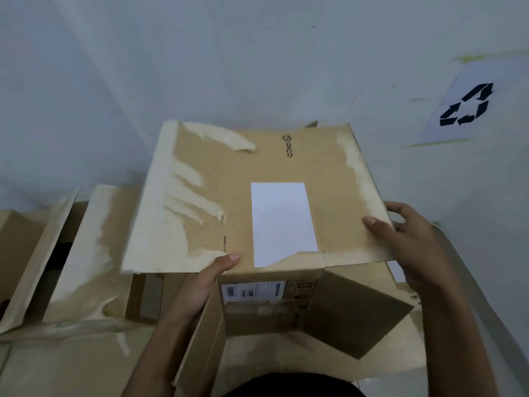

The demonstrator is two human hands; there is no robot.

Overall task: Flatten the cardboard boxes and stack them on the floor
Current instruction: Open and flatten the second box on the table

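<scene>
A brown cardboard box [200, 179] fills the middle of the head view, held up in front of me with its broad face toward the camera. That face carries a white blank label [282, 222] and pale strips where tape tore the paper. Its near end is open, with flaps [352, 308] spread out and a printed shipping label [252, 290] on the end panel. My left hand [200, 285] grips the box's lower edge, thumb on top. My right hand [412, 236] clasps the box's right edge, thumb on the face and fingers behind.
More cardboard boxes [80, 253] with open flaps and torn tape marks lie to the left and below. A pale wall stands behind. A white sheet with a black recycling symbol [466, 106] is taped to the wall at upper right.
</scene>
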